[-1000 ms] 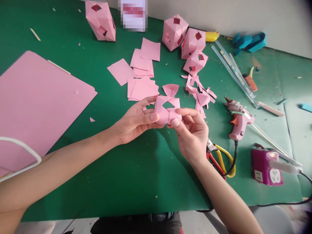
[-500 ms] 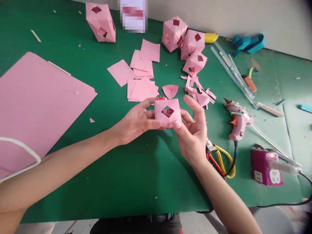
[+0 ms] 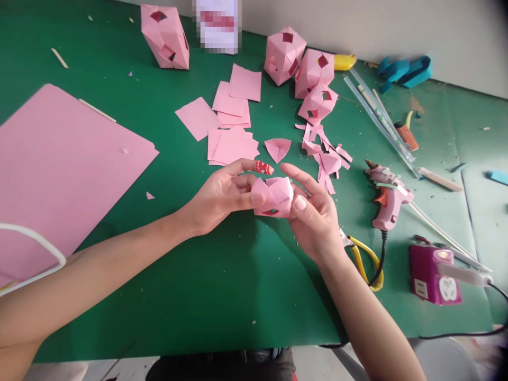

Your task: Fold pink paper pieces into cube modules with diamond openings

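Note:
Between my two hands is a small folded pink paper shape [image 3: 277, 197] with diamond-shaped openings, held above the green table. My left hand [image 3: 226, 196] pinches its left side between thumb and fingers; the index finger, with a red wrap at its tip, stretches above it. My right hand [image 3: 317, 217] grips the right side with the thumb in front, its index finger raised clear. Just beyond lies a curved triangular pink paper piece [image 3: 278, 150]. Square pink paper sheets [image 3: 234, 145] lie in loose stacks behind my left hand.
Larger pink paper shapes [image 3: 284, 55] stand at the back, with paper scraps [image 3: 327, 159] in front. To the right lie a pink glue gun [image 3: 387, 203], yellow-handled pliers [image 3: 367, 259] and a purple power adapter [image 3: 432, 275]. A big pink sheet [image 3: 71, 169] covers the left side.
The paper shape has been tilted in my hands, so its large opening no longer faces me. My right index finger has moved left, towards my left fingertip.

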`<control>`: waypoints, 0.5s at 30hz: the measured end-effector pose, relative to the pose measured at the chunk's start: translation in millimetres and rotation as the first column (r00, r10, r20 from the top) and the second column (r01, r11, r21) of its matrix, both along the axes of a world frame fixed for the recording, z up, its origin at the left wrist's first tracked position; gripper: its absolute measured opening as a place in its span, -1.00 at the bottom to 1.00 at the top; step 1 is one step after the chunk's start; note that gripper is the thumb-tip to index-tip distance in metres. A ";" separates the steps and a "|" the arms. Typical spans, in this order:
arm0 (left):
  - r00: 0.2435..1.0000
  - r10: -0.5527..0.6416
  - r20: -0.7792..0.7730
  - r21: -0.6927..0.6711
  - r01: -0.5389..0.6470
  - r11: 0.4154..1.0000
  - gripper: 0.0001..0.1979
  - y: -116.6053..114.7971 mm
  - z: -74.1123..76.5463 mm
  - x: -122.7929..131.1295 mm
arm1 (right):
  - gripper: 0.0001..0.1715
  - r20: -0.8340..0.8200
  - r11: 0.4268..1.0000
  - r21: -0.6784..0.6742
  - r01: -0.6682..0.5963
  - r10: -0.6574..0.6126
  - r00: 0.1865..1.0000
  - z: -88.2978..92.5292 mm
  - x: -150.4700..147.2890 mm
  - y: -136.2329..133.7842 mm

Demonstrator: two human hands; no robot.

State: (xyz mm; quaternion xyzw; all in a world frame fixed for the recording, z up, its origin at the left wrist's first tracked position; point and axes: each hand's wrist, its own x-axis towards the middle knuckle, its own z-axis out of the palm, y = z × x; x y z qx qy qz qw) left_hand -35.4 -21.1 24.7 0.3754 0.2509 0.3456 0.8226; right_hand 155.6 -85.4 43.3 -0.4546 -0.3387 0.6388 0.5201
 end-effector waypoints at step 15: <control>0.991 0.129 -0.029 -0.032 -0.130 0.991 -0.63 -2.0 1.5 3.1 | -0.53 -0.034 0.999 -0.027 0.036 -0.037 0.999 -1.4 3.9 2.4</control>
